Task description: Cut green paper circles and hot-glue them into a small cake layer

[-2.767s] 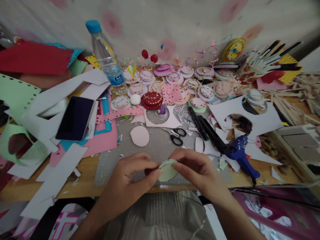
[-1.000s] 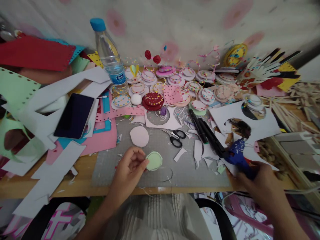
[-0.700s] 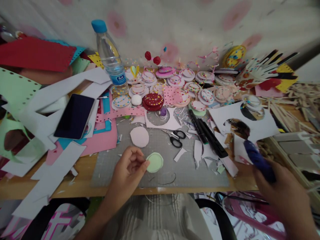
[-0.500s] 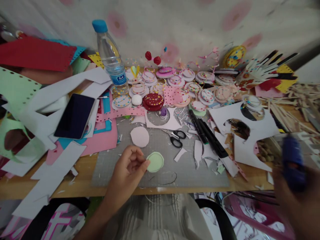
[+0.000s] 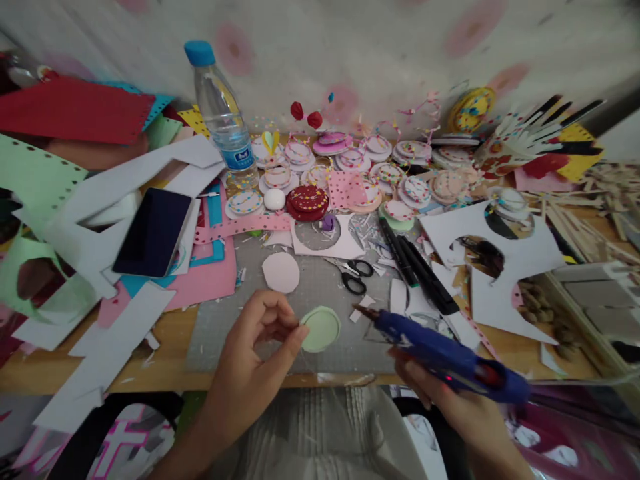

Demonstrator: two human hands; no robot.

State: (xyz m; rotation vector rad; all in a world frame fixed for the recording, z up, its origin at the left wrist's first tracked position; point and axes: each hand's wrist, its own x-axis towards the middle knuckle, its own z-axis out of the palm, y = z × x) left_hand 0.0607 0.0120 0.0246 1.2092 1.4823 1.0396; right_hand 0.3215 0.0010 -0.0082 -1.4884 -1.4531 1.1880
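Note:
A small light green paper disc (image 5: pixel 321 329) with a raised rim is pinched at its left edge between the thumb and fingers of my left hand (image 5: pixel 267 343), over the grey cutting mat (image 5: pixel 220 333). My right hand (image 5: pixel 450 393) is wrapped round a blue glue gun (image 5: pixel 440 350), whose nozzle points left, a little to the right of the disc. Behind my left hand lies a white paper disc (image 5: pixel 281 272). Black-handled scissors (image 5: pixel 356 275) rest on the mat beyond the gun's nozzle.
A water bottle (image 5: pixel 225 113) stands at the back left, near a tablet (image 5: pixel 153 231). Decorated paper discs (image 5: pixel 307 203) line the back. Black pens (image 5: pixel 423 273), cut white sheets (image 5: pixel 530 233) and wooden sticks (image 5: pixel 575 227) lie to the right.
My right hand has come in from the far right with the glue gun, which now points left near the disc. My left hand and the green disc have shifted slightly right.

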